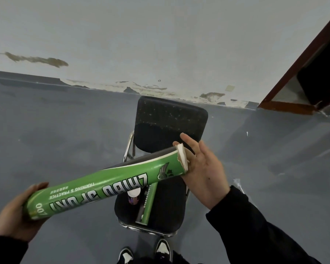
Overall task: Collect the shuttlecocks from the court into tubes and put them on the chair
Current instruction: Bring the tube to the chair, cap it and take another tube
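Green cardboard, the long tube [107, 185] slants above the black chair [171, 121], printed side up. Its lower end sits in the left hand [13, 212], whose fingers curl round it. Its torn upper end rests against the palm of the right hand [202, 168], fingers straight and spread. On the chair seat below the tube lie a second green tube [148, 204] and a small purple container with a white cap [133, 196]. Black-and-white shoes [145, 252] stand before the chair on the grey floor [55, 140].
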`<action>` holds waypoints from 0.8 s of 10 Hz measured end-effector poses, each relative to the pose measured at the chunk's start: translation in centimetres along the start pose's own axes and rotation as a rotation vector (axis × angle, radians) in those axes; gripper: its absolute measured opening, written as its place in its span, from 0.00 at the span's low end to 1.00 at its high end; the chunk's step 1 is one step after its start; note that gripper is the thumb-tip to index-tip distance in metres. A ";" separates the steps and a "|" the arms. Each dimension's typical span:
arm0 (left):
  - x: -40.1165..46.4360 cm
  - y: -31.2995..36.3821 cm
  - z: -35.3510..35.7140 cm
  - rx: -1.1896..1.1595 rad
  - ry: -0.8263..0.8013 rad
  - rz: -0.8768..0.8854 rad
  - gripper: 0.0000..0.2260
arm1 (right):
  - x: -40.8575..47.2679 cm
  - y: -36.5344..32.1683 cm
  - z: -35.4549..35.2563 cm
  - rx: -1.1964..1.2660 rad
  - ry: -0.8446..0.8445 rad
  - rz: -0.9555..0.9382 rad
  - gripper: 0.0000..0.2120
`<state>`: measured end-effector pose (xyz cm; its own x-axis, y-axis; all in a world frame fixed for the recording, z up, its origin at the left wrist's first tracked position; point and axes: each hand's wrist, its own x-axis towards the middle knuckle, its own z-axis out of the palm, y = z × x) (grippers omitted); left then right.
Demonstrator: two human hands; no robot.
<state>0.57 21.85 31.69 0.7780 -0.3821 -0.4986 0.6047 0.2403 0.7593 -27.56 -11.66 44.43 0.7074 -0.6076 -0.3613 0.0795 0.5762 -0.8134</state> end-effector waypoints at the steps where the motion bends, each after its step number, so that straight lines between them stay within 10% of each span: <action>1: 0.0 -1.1 2.4 0.115 0.016 -0.015 0.25 | 0.0 0.3 0.2 -0.183 0.018 -0.045 0.24; 6: 0.4 0.2 5.7 0.274 0.017 0.088 0.28 | -0.5 1.7 -1.8 -0.293 -0.064 -0.167 0.19; 8: 1.1 0.2 6.4 0.323 0.137 0.061 0.08 | -0.6 1.4 -2.4 0.113 -0.117 0.067 0.18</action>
<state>0.43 15.76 33.99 0.8401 -0.2476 -0.4827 0.4881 -0.0434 0.8717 -29.50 -11.81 42.42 0.7901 -0.5015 -0.3525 0.1030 0.6754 -0.7302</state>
